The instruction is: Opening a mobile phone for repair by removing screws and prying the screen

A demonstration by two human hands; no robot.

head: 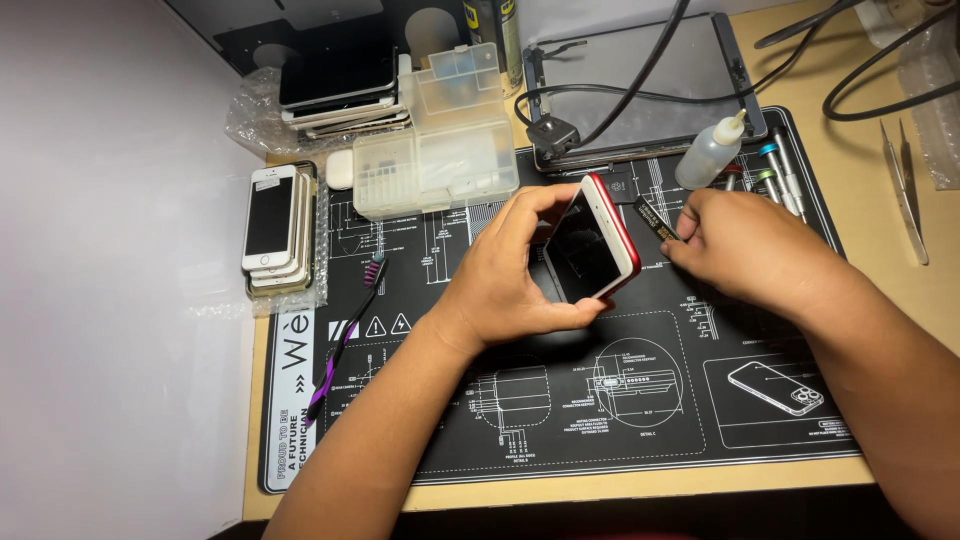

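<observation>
My left hand [505,270] grips a white-fronted smartphone with a red edge [592,245], tilted up off the black repair mat [600,420]. My right hand [745,245] rests on the mat just right of the phone, pinching a small flat black tool [655,218] between the fingertips. The tool's tip points toward the phone's upper right edge; whether it touches the phone is unclear.
A stack of phones [278,230] lies at the left, a purple toothbrush [345,335] beside it. Clear plastic parts boxes [440,150], a squeeze bottle [708,150], screwdrivers [780,175], a metal frame with cables [640,90] sit behind. Tweezers [905,195] lie at the right.
</observation>
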